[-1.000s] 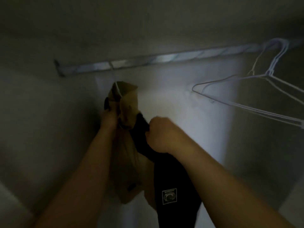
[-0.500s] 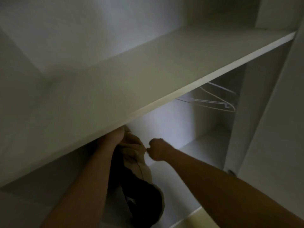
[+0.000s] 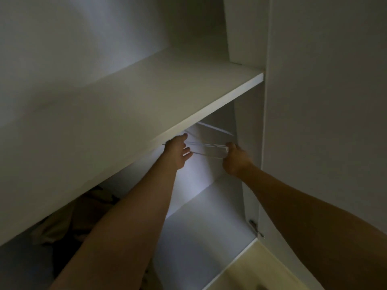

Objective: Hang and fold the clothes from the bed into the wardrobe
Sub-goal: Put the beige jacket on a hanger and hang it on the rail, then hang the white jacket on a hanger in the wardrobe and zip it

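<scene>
I look into a dim white wardrobe. White wire hangers (image 3: 209, 146) hang just under the upper shelf (image 3: 146, 105), at the right end of the compartment. My right hand (image 3: 235, 159) grips the right end of the hangers. My left hand (image 3: 178, 149) reaches to their left end with fingers spread, touching them; its fingertips are partly hidden by the shelf edge. A tan and black garment (image 3: 69, 222) hangs at the lower left, mostly behind my left forearm. The rail is hidden by the shelf.
The wardrobe's right side panel (image 3: 249, 143) stands close to my right hand. A lower white shelf (image 3: 209, 227) lies beneath the hangers. A metal door hinge (image 3: 254, 227) sits on the right panel. Pale floor (image 3: 261, 273) shows at the bottom.
Both hands left the hung tan and black garment and moved right to the wire hangers. The view swung right and now looks down over the shelf.
</scene>
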### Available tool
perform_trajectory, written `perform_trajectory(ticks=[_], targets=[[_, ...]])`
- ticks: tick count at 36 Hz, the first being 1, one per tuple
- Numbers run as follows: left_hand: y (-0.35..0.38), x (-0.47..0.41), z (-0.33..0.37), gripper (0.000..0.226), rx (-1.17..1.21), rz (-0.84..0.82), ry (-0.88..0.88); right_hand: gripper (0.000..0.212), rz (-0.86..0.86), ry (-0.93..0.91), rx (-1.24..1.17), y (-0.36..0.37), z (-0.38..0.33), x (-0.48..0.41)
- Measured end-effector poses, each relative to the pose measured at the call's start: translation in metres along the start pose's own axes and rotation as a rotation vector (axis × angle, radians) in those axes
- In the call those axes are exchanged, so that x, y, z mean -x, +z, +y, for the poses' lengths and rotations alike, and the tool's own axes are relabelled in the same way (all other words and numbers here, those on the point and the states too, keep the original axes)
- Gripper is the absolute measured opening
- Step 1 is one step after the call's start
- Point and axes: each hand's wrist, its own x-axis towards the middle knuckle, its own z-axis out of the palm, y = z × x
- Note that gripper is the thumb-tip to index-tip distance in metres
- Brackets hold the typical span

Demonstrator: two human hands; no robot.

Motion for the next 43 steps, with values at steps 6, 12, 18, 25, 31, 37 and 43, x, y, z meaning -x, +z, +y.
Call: perform_trajectory(ticks=[6, 12, 18, 25, 31, 37, 43], targets=[[0.029, -0.045, 0.003, 0.025, 0.137, 0.006, -0.003, 0.07, -0.167, -0.046, -0.008, -0.011, 0.013, -0.029], [0.028, -0.045, 0.004, 0.042, 0.35, -0.05, 0.149, 0.064, -0.161, -0.122, -0.008, -0.014, 0.016, -0.032], [0.016, -0.015, 0.005, 0.048, 0.438, -0.128, 0.24, 0.064, -0.066, -0.165, -0.005, -0.018, 0.005, -0.011], [-0.002, 0.022, -0.032, 0.034, 0.424, -0.079, 0.124, 0.061, 0.008, -0.08, 0.065, 0.003, 0.012, 0.046], [-0.01, 0.063, -0.088, 0.043, 0.335, -0.185, -0.02, 0.046, 0.157, 0.118, 0.044, 0.04, 0.047, 0.122], [0.007, 0.117, -0.163, 0.01, 0.198, -0.392, -0.22, 0.045, 0.224, 0.363, 0.012, 0.064, 0.093, 0.23], [0.04, 0.195, -0.237, 0.021, 0.071, -0.58, -0.418, 0.049, 0.336, 0.637, 0.036, 0.07, 0.138, 0.358]])
